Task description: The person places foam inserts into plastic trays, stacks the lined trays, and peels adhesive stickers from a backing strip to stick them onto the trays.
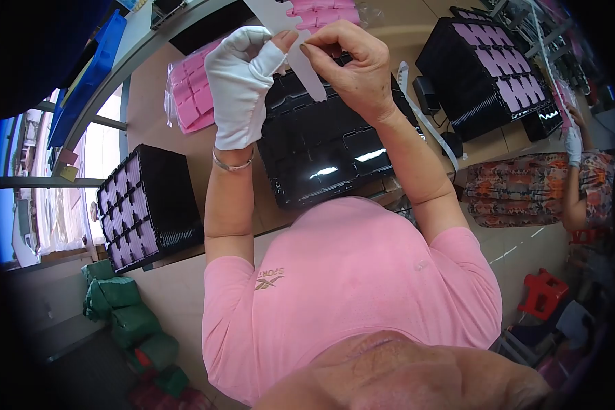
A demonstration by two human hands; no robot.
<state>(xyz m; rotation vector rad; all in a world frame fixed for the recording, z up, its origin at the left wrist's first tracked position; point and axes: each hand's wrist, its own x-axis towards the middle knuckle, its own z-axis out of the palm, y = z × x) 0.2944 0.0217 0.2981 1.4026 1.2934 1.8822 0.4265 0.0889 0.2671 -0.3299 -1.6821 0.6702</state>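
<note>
My left hand (242, 85), in a white glove with bare fingertips, pinches the edge of a white sheet (306, 72) with a notched outline. My bare right hand (355, 65) is closed at the sheet's other edge, thumb and index finger pressed together on it. The sheet hangs between both hands, above a black moulded tray (321, 147) on the table. Pink cut pieces (193, 89) in clear plastic lie left of my gloved hand. More pink pieces (328, 12) are behind the sheet.
Stacked black trays with light purple pieces stand left (150, 205) and right (468, 78). A white strip (427, 119) curves beside the right stack. At far right is another person in patterned clothing (519, 190). Green bundles (130, 321) and a red stool (543, 294) are on the floor.
</note>
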